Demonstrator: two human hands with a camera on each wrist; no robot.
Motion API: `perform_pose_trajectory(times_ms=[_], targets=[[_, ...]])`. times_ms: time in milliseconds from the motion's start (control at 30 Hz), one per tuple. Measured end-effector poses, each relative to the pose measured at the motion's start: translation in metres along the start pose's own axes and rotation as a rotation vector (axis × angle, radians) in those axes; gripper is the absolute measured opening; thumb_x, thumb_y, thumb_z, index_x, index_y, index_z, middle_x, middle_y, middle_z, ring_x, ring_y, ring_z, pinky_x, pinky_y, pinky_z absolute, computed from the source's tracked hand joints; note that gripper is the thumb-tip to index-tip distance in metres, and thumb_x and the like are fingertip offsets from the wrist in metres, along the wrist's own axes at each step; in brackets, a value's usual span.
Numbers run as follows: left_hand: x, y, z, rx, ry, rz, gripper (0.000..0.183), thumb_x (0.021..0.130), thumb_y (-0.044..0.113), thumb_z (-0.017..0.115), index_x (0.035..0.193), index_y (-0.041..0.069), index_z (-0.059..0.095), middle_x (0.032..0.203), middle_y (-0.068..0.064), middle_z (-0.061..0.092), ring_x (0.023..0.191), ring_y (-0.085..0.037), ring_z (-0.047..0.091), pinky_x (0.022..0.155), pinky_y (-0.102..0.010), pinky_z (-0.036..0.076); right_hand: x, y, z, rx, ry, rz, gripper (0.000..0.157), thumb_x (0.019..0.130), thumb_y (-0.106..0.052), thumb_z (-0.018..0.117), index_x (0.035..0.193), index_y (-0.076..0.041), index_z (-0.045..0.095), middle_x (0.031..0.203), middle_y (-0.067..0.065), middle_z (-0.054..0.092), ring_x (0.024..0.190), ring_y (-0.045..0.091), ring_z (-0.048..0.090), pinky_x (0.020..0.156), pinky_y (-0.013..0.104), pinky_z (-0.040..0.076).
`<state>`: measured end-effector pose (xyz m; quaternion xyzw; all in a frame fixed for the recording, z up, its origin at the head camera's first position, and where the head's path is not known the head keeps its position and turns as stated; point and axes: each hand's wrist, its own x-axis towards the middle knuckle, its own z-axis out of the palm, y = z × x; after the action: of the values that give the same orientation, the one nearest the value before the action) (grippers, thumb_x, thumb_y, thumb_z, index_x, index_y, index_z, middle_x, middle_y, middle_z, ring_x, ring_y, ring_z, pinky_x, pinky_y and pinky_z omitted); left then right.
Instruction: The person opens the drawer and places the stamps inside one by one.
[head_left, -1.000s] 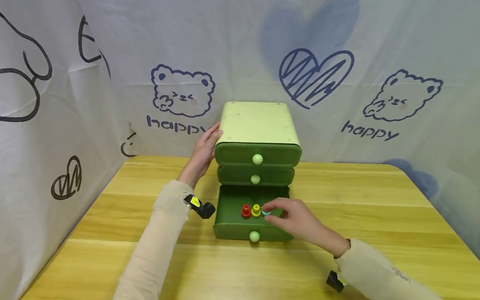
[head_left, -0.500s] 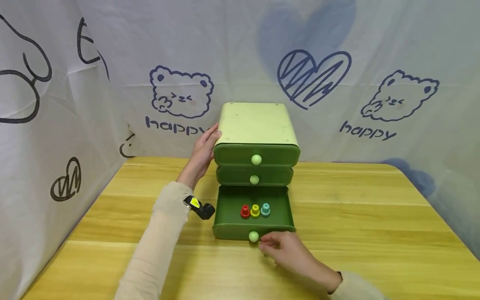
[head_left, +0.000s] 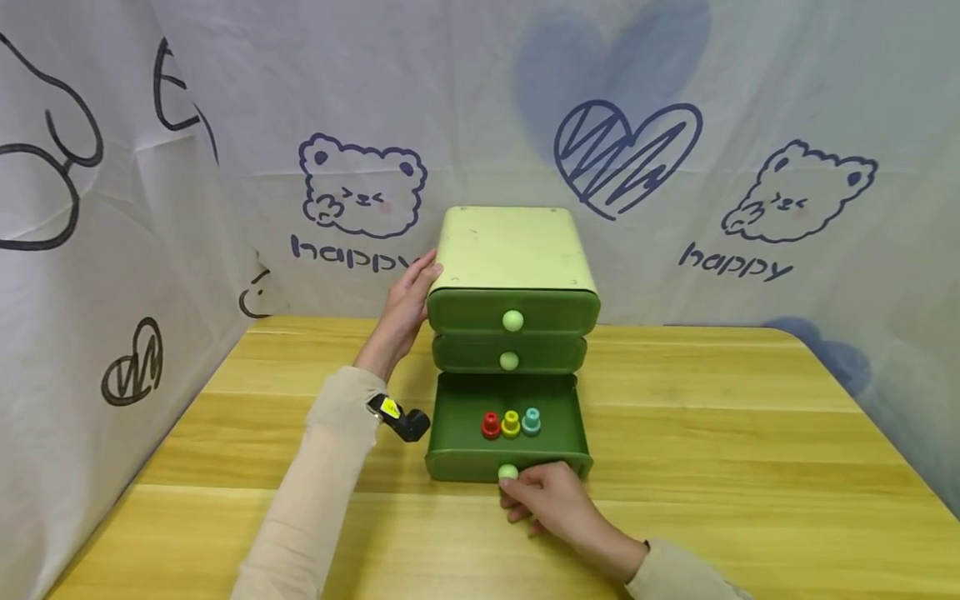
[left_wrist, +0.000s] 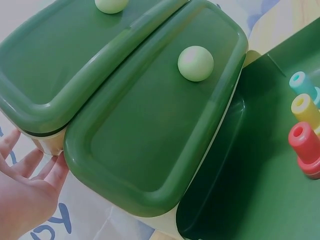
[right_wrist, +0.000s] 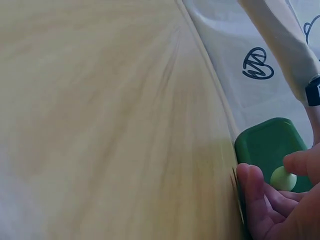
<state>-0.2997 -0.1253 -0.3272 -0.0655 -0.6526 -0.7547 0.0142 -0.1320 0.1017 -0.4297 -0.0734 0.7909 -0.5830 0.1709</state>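
A small cabinet point(head_left: 516, 247) with a pale yellow-green top and green drawers stands on the table. Its bottom drawer point(head_left: 465, 467) is pulled out. Inside, side by side, stand three small stepped plastic pegs with holes in their tops: a red peg point(head_left: 491, 426), a yellow peg point(head_left: 511, 424) and a light blue peg point(head_left: 531, 422). My left hand point(head_left: 402, 310) rests with extended fingers against the cabinet's left side. At the bottom drawer's round pale knob point(head_left: 508, 472), my right hand point(head_left: 557, 505) pinches with thumb and index finger; the other fingers lie below it.
Above, the top drawer point(head_left: 465, 311) and the middle drawer point(head_left: 465, 353) are closed, each with a pale round knob. A wooden table point(head_left: 720, 467) lies underneath. White cloth point(head_left: 480, 100) with printed bears and hearts hangs behind and at the left.
My right hand has let go of the light blue peg, leaving it upright beside the yellow one, and moved down to the bottom drawer's knob. The left hand has stayed in place.
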Motion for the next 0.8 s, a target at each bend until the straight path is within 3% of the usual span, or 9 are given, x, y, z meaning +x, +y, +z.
perform_pose_trajectory(times_ms=[800], targets=[[-0.001,0.002,0.002,-0.002,0.007,-0.01,0.059,0.097,0.034,0.052,0.152,0.018,0.034,0.156,-0.005,0.027,0.132,-0.022,0.04,0.106,-0.037,0.039,0.012,-0.011,-0.004,-0.019,0.087,-0.084,0.028,0.096,-0.022,0.061,0.088,0.004,0.068,0.081,0.01,0.071,0.07,0.019,0.067,0.051,0.032,0.054]])
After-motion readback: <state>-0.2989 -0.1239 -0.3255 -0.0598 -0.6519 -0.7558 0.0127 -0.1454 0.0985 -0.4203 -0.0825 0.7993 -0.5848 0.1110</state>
